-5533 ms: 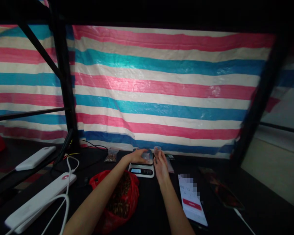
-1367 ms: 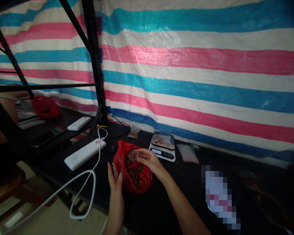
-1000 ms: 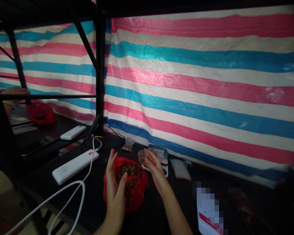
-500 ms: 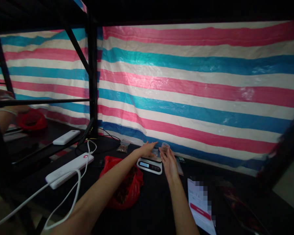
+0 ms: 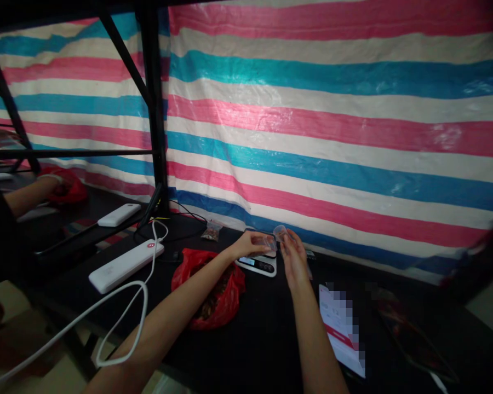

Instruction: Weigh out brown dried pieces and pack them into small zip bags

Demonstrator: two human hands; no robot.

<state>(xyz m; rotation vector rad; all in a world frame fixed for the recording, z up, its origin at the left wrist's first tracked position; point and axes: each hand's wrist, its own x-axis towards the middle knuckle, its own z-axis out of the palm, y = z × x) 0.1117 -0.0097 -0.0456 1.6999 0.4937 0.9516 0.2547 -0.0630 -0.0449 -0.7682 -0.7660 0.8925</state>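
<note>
My right hand holds a small clear plastic cup tipped towards the white kitchen scale. My left hand reaches over the scale and pinches a small clear bag held above its platform. A red plastic bag full of brown bits lies open on the black table, under my left forearm.
Two white power banks lie at the left, one with a looping white cable. A small filled packet lies by the striped tarp. A phone lies right of my arm. Another person's arm reaches a red bag at far left.
My right hand scooped from the red bag with the cup and carried it to the scale. My left hand left the red bag and took hold of the clear bag over the scale.
</note>
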